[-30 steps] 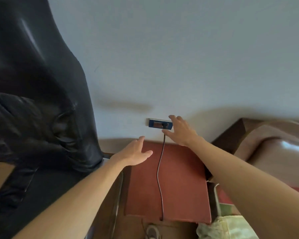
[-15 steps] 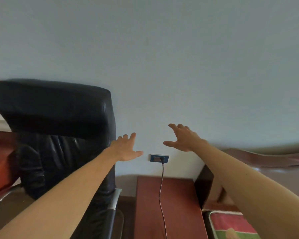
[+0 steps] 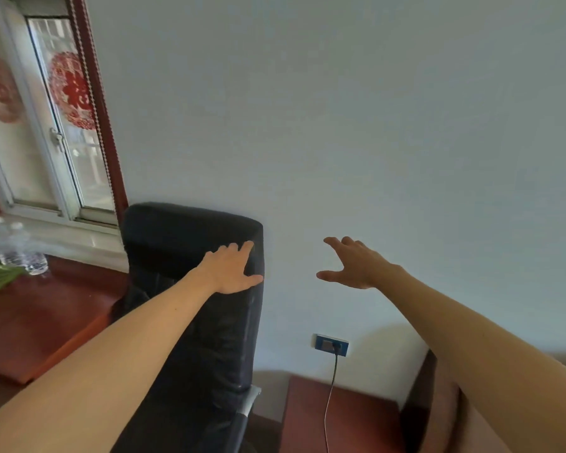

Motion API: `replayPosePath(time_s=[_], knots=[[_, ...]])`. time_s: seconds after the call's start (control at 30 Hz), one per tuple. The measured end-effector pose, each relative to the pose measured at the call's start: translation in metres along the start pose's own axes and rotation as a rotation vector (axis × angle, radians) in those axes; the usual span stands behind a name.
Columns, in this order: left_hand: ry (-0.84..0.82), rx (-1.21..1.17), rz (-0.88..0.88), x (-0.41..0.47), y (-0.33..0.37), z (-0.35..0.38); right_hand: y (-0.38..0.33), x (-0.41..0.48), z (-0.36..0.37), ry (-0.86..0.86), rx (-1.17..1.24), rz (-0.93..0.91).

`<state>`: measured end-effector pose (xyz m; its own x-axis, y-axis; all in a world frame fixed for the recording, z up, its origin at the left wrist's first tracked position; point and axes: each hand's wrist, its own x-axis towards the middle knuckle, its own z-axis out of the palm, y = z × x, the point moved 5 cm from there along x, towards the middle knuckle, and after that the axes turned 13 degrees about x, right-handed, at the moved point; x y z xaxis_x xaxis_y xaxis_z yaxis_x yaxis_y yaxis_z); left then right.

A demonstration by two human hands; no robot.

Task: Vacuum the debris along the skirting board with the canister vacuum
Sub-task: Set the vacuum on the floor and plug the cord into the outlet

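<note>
We count two hands, both with fingers apart and holding nothing. The left hand (image 3: 232,269) lies flat on the one black chair (image 3: 190,338) by its right edge. The right hand (image 3: 355,267) hangs spread before bare wall at centre right. One cord (image 3: 330,398) leaves the one blue socket (image 3: 331,344) at lower centre, crosses a red-brown tabletop (image 3: 356,420) and exits the bottom edge. We cannot tell where the canister vacuum stands. Two bottles (image 3: 30,256) stand at left. The two red window decorations (image 3: 71,89) are unreadable.
</note>
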<state>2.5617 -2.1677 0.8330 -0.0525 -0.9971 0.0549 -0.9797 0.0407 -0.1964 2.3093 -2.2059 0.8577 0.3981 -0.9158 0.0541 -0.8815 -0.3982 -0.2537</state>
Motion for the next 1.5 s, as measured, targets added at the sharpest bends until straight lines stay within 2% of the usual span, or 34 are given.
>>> replayPosePath(time_s=[0.3,0.43,0.9,1.13,1.27,1.5], knots=[[0.029,0.058,-0.207,-0.104,-0.023,-0.023,-0.049,-0.039,-0.006,-0.030,0.008,-0.234],[0.018,0.096,-0.307,-0.169,-0.046,-0.030,-0.092,-0.050,0.002,-0.049,0.053,-0.344],[-0.104,0.171,-0.811,-0.475,-0.174,-0.043,-0.360,-0.138,0.046,-0.206,0.100,-0.801],[-0.165,0.184,-1.005,-0.641,-0.211,-0.037,-0.494,-0.229,0.078,-0.240,0.100,-1.015],[-0.208,0.193,-1.079,-0.741,-0.225,-0.034,-0.563,-0.293,0.102,-0.298,0.089,-1.101],[-0.278,0.180,-1.210,-0.900,-0.233,-0.029,-0.672,-0.406,0.139,-0.293,0.036,-1.236]])
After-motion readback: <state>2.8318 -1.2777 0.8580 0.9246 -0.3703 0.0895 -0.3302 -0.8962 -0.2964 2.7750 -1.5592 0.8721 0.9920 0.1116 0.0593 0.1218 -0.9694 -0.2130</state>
